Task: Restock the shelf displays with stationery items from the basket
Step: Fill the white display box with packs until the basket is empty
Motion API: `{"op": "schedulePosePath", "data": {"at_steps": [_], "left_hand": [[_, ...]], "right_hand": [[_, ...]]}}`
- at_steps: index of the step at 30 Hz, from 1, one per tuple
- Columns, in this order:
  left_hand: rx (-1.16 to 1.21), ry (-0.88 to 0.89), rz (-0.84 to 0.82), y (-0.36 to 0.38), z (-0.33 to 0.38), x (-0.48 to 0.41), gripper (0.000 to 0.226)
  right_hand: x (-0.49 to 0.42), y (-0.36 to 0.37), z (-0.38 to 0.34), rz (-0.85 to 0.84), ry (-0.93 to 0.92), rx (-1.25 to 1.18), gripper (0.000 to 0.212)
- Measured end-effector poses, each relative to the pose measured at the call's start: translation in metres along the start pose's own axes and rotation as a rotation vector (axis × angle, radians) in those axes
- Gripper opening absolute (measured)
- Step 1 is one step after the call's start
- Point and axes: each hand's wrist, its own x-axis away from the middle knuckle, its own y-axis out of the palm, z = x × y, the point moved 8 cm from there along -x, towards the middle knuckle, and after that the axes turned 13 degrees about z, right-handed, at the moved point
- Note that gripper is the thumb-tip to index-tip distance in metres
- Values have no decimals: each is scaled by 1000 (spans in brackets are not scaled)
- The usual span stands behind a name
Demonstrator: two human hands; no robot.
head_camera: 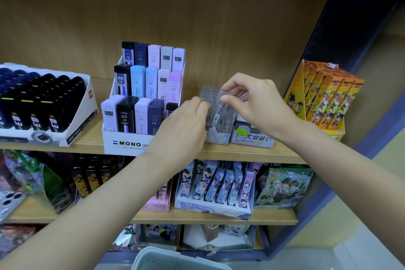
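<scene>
Pinches a clear case [218, 113] near its top between right thumb and forefinger [225, 97], with the other fingers loosely curled above. Holds it upright, a little tilted, lower end down inside a small pale box [217, 138]. Reaches in with the right hand [254, 103] over a grey box [252, 139] just beside the pale one. Sets bunched, curled left fingertips [202, 103] against a row of more clear cases [207, 93] standing in the same pale box; cannot tell whether gripping or only touching. Keeps the left hand [184, 125] knuckles up, covering the right corner of the MONO display [122, 143]. All on one wooden shelf [252, 152], with a tray [74, 136] of black cases far left and an orange box [324, 103] far right. Below, at the bottom edge, a pale basket [166, 258].
</scene>
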Motion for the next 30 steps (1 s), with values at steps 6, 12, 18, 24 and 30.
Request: {"op": "schedulePosePath", "data": {"at_steps": [6, 12, 18, 24, 30], "left_hand": [[-18, 17, 16, 0, 0, -1, 29], [-20, 41, 35, 2, 1, -1, 25], [-11, 43, 59, 3, -1, -1, 26], [-171, 133, 78, -4, 0, 1, 38], [-327, 146, 98, -20, -23, 23, 60]], "right_hand": [[7, 15, 0, -86, -37, 117, 15], [25, 21, -8, 7, -205, 223, 17], [34, 27, -13, 31, -309, 336, 23], [45, 34, -8, -151, -231, 399, 58], [44, 35, 2, -171, -168, 357, 60]]}}
